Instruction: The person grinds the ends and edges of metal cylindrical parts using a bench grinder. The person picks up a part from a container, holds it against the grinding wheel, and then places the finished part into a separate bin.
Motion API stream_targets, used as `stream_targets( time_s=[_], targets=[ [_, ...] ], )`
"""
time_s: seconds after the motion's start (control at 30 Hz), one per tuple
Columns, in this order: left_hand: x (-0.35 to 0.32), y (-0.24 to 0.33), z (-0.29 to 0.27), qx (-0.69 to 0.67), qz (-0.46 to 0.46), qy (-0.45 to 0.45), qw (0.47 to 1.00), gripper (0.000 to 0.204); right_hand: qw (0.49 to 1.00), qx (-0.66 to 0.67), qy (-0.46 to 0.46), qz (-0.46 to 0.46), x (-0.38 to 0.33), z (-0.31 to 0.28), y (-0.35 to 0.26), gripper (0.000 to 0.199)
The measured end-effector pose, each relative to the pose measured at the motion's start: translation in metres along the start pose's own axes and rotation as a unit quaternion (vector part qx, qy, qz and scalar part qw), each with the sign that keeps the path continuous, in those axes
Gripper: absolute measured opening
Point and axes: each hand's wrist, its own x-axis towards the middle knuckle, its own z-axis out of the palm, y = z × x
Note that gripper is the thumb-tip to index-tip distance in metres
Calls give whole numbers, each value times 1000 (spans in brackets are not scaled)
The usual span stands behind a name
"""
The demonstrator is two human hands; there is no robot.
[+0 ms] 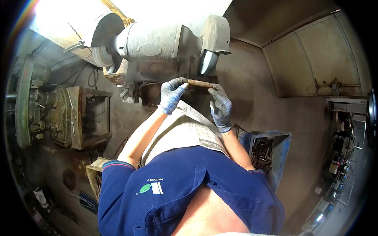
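A short brown metal rod with a row of small holes (201,83) is stretched level between my two gloved hands. My left hand (172,94), in a grey and blue work glove, pinches its left end. At its right end, my right hand (221,105) grips with thumb and fingertips, the other fingers curled below. Just beyond the rod stands a bench grinder (153,41). Its right grinding wheel (208,62) shows under a guard, close above the rod but apart from it. The left wheel (102,56) sits farther off to the left.
To my right, a blue bin (281,151) holds many dark metal parts (262,152). A wooden crate (94,175) stands at my left side. Farther left is a heavy green machine (59,114). Newspaper sheets (183,129) cover my lap. Metal panels (313,59) stand at the right.
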Motion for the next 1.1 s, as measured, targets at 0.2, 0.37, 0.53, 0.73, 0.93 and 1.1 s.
stream_targets(
  time_s=[0.2,0.37,0.53,0.73,0.93,1.1],
  targets=[
    [-9,26,18,20,62,1,998,16,997,-69,-8,-39,2,-8,-10,35],
    [-1,14,20,58,-11,12,998,13,998,-63,0,2,7,-13,-6,27],
    [29,-21,27,-72,-150,-2,986,7,990,-13,25,135,-2,-26,60,18],
    [55,-31,39,-81,-180,21,980,7,964,112,21,238,4,-36,85,22],
    [61,-31,30,-69,-174,44,981,7,958,137,43,249,4,-20,91,22],
    [62,-23,17,-64,-164,63,982,7,960,125,39,247,6,-3,94,22]
  ],
)
